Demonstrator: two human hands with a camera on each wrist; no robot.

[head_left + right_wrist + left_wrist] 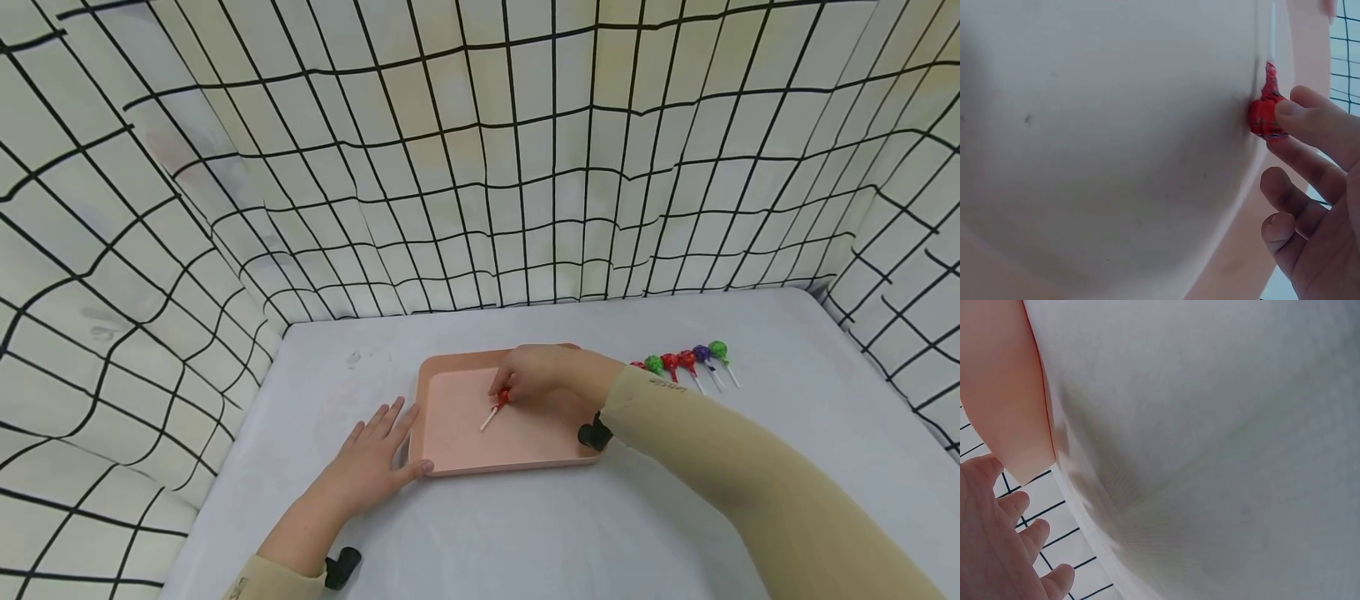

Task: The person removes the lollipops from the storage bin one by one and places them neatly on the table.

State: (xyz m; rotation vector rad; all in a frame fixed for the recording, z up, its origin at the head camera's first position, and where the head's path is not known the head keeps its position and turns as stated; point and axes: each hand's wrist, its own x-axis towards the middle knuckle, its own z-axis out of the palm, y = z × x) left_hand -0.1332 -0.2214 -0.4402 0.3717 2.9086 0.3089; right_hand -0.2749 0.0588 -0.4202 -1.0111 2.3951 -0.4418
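Note:
A red-wrapped lollipop [503, 397] with a white stick is pinched by my right hand [531, 371] inside a shallow pink tray [450, 421]. In the right wrist view, thumb and forefinger hold the lollipop's head [1265, 119], while the other fingers curl loosely. The stick points toward the tray's near left. My left hand [372, 464] lies flat at the tray's left side, fingers spread and thumb at the near left corner. In the left wrist view, its fingertips [1035, 531] show beside the tray's outer wall [1010, 394].
To the right of the tray, several lollipops [686, 360] with red, green and purple wrappers lie in a row on the white table [525, 542]. My right sleeve [705, 442] partly covers the row. White walls with a black grid [510, 167] enclose the table's back and sides.

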